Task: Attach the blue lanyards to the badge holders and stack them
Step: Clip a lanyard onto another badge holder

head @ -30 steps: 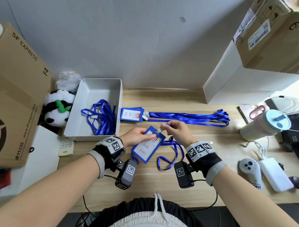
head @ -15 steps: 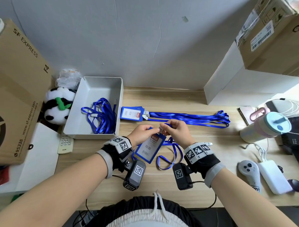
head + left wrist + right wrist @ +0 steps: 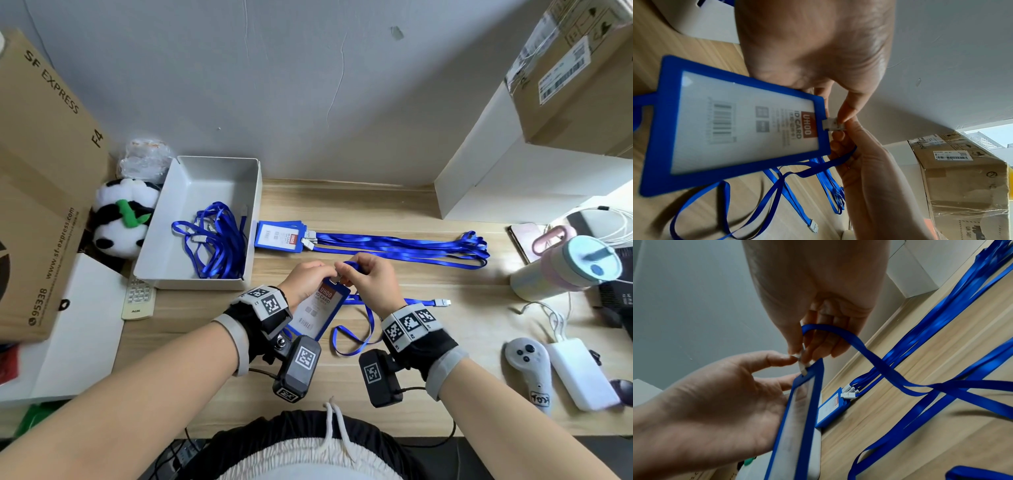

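Note:
A blue badge holder (image 3: 320,308) with an ID card inside is tilted above the wooden table, held at its top edge. My left hand (image 3: 327,274) grips that edge, fingers behind the holder (image 3: 797,410) and thumb on the white lanyard clip (image 3: 831,124). My right hand (image 3: 346,274) pinches the same clip (image 3: 802,363) at the holder's slot. Its blue strap (image 3: 352,339) loops down onto the table. A stack of badge holders (image 3: 279,236) with lanyards (image 3: 404,245) attached lies behind my hands.
A white tray (image 3: 191,282) at the left holds several loose blue lanyards (image 3: 212,236). A cardboard box (image 3: 44,178), a panda plush (image 3: 120,219) and a remote (image 3: 138,298) are further left. A tumbler (image 3: 565,270), a controller (image 3: 529,370) and a power bank (image 3: 582,373) sit at the right.
My left hand slid from the holder's side up to its top edge. Both hands have come together at the clip, and the holder's top is lifted slightly higher.

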